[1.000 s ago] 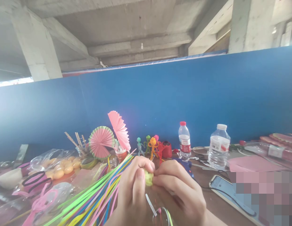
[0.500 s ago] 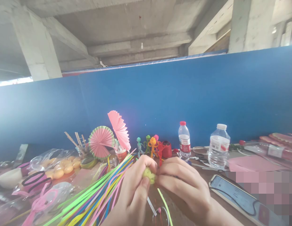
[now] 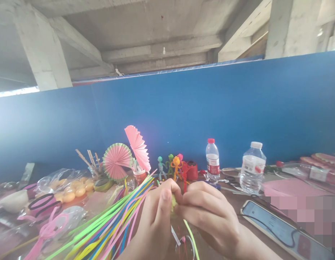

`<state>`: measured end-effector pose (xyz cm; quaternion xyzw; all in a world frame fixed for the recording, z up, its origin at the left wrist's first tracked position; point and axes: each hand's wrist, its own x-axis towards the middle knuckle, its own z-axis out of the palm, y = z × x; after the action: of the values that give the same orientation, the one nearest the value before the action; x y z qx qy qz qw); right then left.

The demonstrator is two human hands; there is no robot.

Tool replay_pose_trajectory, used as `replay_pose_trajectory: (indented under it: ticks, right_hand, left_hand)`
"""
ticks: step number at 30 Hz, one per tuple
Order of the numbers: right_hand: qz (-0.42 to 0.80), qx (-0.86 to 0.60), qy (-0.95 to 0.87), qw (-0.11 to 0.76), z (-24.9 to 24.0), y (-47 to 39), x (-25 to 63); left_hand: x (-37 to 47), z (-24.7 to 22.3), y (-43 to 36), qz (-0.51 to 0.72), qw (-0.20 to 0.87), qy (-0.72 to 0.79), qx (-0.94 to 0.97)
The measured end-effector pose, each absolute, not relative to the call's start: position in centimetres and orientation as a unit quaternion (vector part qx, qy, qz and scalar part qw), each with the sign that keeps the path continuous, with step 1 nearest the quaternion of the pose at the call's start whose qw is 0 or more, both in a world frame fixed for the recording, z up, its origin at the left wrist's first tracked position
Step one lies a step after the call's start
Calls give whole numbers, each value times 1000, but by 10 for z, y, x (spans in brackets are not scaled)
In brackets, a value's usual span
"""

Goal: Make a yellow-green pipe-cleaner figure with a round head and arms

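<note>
Between both hands sits a small yellow-green piece (image 3: 173,204), mostly covered by fingers. My left hand (image 3: 160,216) is closed around its left side, thumb raised along the front. My right hand (image 3: 214,213) pinches at its right side, fingers bent together. A light green strip (image 3: 191,236) hangs below the hands, curving down to the bottom edge. To the left, a bundle of coloured strips (image 3: 110,224) fans out beside my left wrist. Behind the hands stand small coloured twisted figures, among them an orange one (image 3: 176,168).
Two water bottles (image 3: 212,160) (image 3: 253,168) stand at the back right. A phone (image 3: 281,225) with a cable lies right of my right hand. Paper fans (image 3: 118,161), bagged orange balls (image 3: 78,189) and pink items crowd the left. A blue wall (image 3: 167,108) rises behind.
My left thumb has moved up and now covers more of the yellow-green piece. The view has shifted slightly. My right hand keeps nearly the same pinch.
</note>
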<state>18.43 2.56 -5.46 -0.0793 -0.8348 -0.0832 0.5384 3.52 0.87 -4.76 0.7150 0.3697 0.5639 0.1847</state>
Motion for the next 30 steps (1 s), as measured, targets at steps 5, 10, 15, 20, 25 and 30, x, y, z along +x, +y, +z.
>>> replay_pose_trajectory:
  ticks: [5,10,15,20,25,30]
  right_hand:
    - [-96,-103,-843,520,-56,24,184]
    - [-115,-112,-840,518,-54,24,186]
    - [-113,-105,-819,553,-52,24,184]
    - [-8,-122,-762,636,-52,25,179]
    - [26,-164,-735,658,-48,20,172]
    - [47,-212,-696,684,-51,7,159]
  left_hand:
    - [38,-47,9,538,229,390,711]
    - [40,-52,9,536,250,387,707]
    - [39,-52,8,539,209,395,714]
    - [36,-49,6,563,157,367,724]
    - [36,-52,7,599,103,354,711]
    - [32,-56,7,647,-22,329,687]
